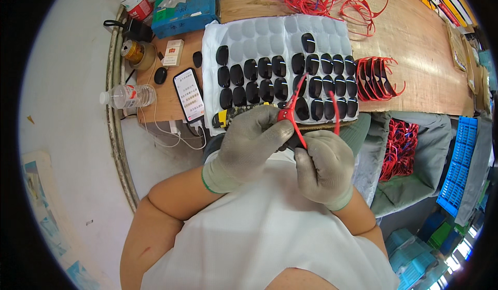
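over two dozen glossy, rounded dark lenses (265, 68) sit in the moulded hollows of a white tray (210, 56) at twelve o'clock from the hands, its near edge partly covered by the gloves. at three o'clock, a bin (430, 150) draped in grey cloth holds a tangle of thin red frames (399, 152); its depth cannot be made out. toward ten o'clock, a metal can (133, 51) stands in a round container (148, 57), and near it a clear, ribbed plastic bottle (129, 96) lies on its side. the left hand (254, 139), in a grey knit glove, has thumb and fingers clamped on a smooth red eyewear frame (288, 115) just before the tray; the right hand (326, 166), gloved alike, pinches the frame's lower end. something dark between the gloves is mostly hidden, and stacked blue bins (407, 256) between four and five o'clock blur toward the rim.
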Tool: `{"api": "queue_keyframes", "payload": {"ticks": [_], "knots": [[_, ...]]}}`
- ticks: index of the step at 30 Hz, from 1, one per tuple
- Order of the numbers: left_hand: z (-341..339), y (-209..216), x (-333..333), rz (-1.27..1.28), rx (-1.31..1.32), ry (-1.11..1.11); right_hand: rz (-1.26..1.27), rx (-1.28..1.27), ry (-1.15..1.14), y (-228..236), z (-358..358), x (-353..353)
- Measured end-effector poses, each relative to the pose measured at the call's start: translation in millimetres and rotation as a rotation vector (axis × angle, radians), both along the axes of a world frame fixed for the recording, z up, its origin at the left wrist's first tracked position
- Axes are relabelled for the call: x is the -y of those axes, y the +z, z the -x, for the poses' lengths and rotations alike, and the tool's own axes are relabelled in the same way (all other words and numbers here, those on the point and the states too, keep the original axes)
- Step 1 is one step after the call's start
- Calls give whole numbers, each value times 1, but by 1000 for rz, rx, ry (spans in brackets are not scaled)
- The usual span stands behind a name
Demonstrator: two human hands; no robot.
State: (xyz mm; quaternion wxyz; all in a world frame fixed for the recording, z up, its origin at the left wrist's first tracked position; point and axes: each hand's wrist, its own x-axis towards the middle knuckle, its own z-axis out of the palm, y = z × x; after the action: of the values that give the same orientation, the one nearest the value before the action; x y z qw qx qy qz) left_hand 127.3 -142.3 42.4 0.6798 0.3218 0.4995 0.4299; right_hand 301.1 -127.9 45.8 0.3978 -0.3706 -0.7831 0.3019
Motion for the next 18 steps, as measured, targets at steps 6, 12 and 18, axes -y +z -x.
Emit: {"api": "queue_keyframes", "payload": {"ticks": [6, 12, 18], "knots": [[24, 26, 2, -173, -203, -286, 336, 29, 78, 2, -19, 14], [16, 15, 13, -150, 77, -143, 507, -86, 21, 18, -11, 11], [20, 18, 10, -123, -215, -236, 573, -97, -55, 31, 4, 11]]}}
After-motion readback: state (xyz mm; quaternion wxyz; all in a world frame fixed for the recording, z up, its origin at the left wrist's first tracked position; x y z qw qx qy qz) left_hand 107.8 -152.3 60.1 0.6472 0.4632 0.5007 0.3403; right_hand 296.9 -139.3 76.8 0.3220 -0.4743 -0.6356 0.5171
